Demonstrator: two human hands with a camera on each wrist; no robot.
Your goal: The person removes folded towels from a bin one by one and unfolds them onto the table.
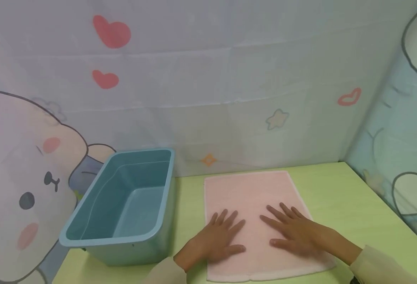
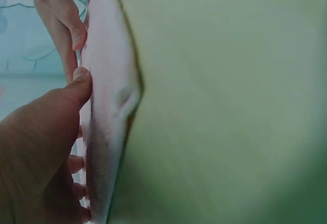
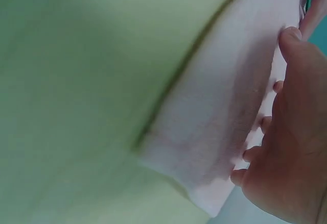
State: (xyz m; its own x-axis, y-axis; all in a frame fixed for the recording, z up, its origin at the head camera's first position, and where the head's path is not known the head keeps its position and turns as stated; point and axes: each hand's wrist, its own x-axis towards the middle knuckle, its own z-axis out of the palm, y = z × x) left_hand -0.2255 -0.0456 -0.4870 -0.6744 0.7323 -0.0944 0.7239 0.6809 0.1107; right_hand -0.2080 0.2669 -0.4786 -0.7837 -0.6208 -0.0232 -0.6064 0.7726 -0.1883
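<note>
A pink towel (image 1: pixel 254 197) with paler edges lies spread flat on the green tabletop in the head view. My left hand (image 1: pixel 220 240) rests palm down on its left part, fingers spread and pointing away. On the right part lies my right hand (image 1: pixel 295 230), also with straight, spread fingers. The two thumbs point toward each other with pink cloth between them. The left wrist view shows the towel's near edge (image 2: pixel 115 81) with a small pucker in it. In the right wrist view, a near corner of the towel (image 3: pixel 204 196) shows beside the right hand (image 3: pixel 288 137).
A blue-green plastic tub (image 1: pixel 163 213) stands left of the towel, with nothing seen inside. Behind the green tabletop (image 1: pixel 336 189) hangs a pale cloth backdrop (image 1: pixel 201 79) printed with hearts and cartoon figures, which continues along both sides.
</note>
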